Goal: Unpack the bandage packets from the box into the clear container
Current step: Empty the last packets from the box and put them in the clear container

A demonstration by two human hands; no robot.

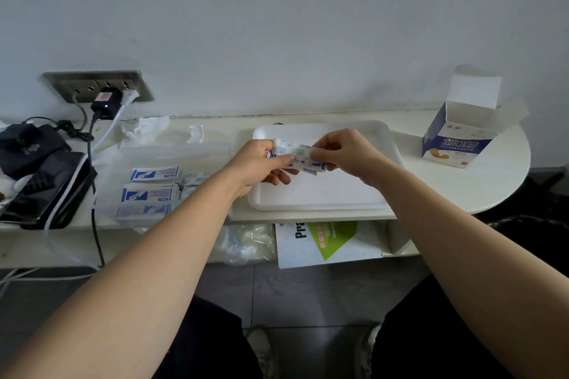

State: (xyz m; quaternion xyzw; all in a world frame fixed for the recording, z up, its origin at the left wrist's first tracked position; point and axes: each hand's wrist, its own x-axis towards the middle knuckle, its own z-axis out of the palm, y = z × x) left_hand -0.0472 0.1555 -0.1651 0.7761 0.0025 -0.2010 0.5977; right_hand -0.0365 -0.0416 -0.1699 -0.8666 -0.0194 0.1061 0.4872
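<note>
Bandage packets (297, 157) above white tray (323, 191); open box (455, 138) right (cables (92, 144) left).

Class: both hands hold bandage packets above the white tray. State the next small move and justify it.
Probably shift the bandage packets left and lay them in the clear container, beside the stacks already there: the left hand and right hand pinch them over the white tray, not yet inside.

Plain white wall (277, 24); metal socket plate (98, 84) with plugs; white round-ended table (498, 181); grey tile floor (308, 292).
</note>
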